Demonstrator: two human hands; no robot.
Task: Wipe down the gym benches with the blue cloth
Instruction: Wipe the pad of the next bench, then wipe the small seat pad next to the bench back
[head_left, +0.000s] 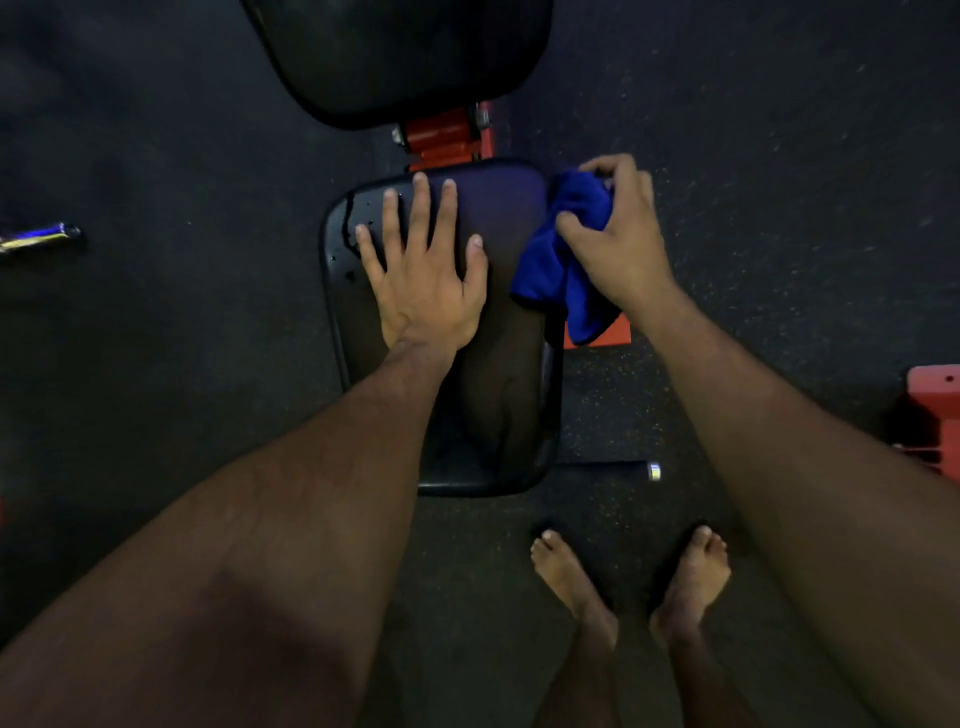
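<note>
The right hand (621, 244) grips the blue cloth (558, 260), fingers and thumb curled round a bunched handful, with loose folds hanging below the grip over the right edge of the seat pad (498, 332). Just beside that grip, the left hand (423, 280) lies flat on the pad with its fingers straight and spread, bracing and holding nothing. Beyond the grip, past the orange frame (441, 132), the back pad (400, 52) looks untouched. Across from the grip, on the far side of the bracing hand, what look like droplets or marks sit near the pad's left edge. To wipe well, it seems best to flatten the cloth under the palm rather than drag a wad, sweep away from the grip toward that left edge in overlapping passes, and lift the bracing hand so the patch beneath it is covered too.
</note>
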